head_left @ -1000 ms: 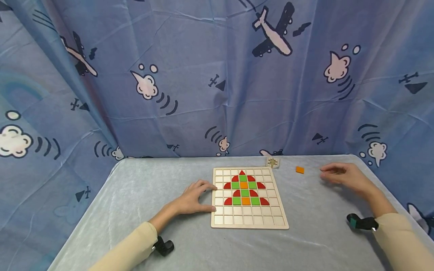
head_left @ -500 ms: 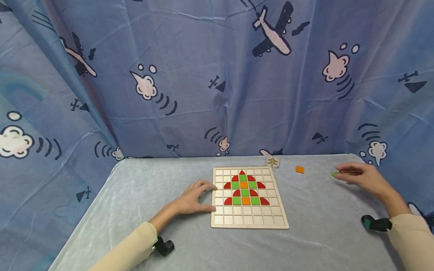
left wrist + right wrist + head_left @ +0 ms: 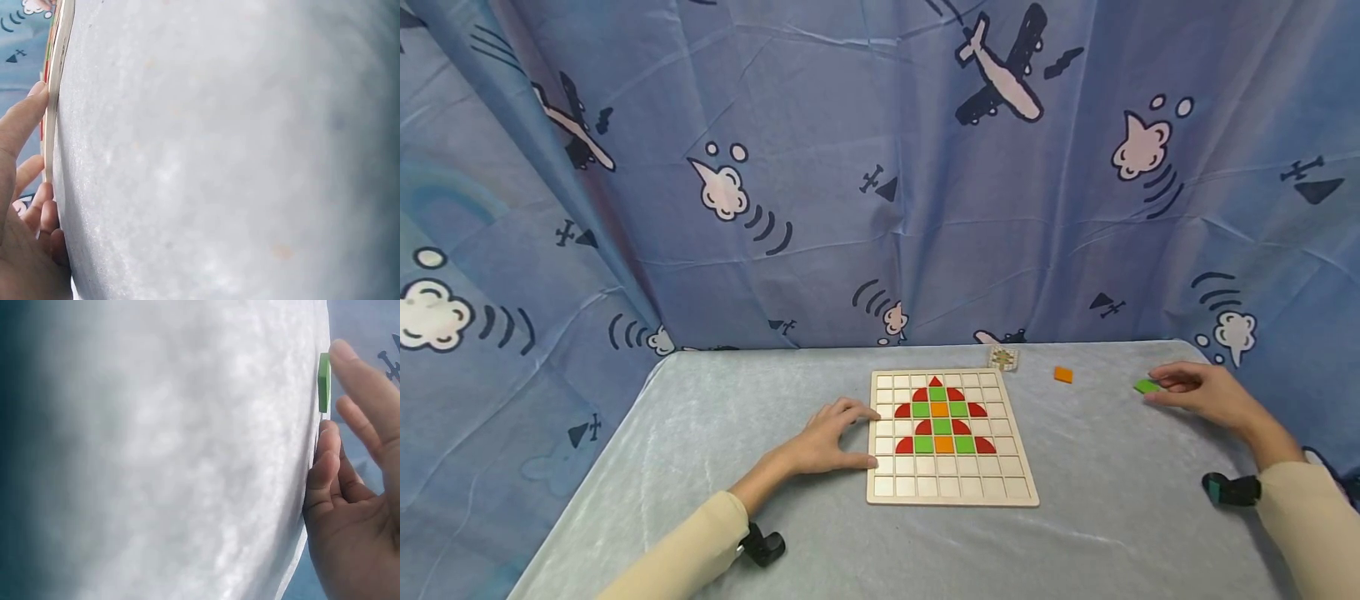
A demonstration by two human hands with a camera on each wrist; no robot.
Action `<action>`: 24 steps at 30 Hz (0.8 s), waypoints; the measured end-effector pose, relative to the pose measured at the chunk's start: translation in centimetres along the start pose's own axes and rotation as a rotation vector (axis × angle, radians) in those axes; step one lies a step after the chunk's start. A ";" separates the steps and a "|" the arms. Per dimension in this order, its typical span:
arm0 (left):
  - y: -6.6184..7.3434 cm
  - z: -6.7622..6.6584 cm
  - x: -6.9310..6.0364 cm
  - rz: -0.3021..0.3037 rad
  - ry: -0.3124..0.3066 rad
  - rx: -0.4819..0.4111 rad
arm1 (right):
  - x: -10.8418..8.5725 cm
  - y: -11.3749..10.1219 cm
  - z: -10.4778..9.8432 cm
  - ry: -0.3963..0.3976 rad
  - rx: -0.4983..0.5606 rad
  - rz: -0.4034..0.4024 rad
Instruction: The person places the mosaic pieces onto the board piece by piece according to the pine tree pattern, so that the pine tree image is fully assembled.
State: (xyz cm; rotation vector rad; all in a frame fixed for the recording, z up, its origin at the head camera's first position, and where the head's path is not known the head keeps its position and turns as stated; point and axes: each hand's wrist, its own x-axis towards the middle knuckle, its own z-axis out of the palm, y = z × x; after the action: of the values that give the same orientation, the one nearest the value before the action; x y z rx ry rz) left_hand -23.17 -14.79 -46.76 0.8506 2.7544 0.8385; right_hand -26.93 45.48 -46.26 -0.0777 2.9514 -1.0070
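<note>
A square wooden grid board lies on the table, with red, green and orange pieces forming a tree shape. My left hand spans the board's left edge, thumb and fingertips touching the rim. In the left wrist view, the left hand lies along the edge of the board. Far to the right, my right hand is low over the table beside a green square tile. In the right wrist view, the thumb tip is at the green tile, the fingers loosely bent and apart from the thumb.
An orange square tile lies between the board and the right hand. A small patterned beige piece sits behind the board's back right corner. A blue printed curtain hangs behind the table.
My right hand has moved to the right, and the green tile, hidden a second ago, now shows by its fingertips. The left hand and board have stayed put.
</note>
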 end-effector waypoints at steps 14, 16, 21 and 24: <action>0.2 -0.1 -0.1 0.003 0.001 -0.002 | 0.4 -0.5 0.1 -0.006 -0.019 0.029; 0.2 -0.1 -0.1 0.004 0.003 -0.002 | 0.6 -0.4 0.1 -0.012 -0.020 0.036; 0.2 -0.1 -0.1 0.004 0.004 -0.002 | 0.8 -0.1 0.2 -0.026 -0.025 0.038; 0.2 -0.1 -0.1 0.004 0.004 0.000 | 0.8 -0.1 0.3 -0.021 -0.025 0.033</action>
State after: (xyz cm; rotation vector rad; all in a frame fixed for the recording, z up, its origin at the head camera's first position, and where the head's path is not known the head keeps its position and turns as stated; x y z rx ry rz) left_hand -23.05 -14.76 -46.60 0.8556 2.7565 0.8420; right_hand -27.67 45.21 -46.41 -0.0394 2.9363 -0.9586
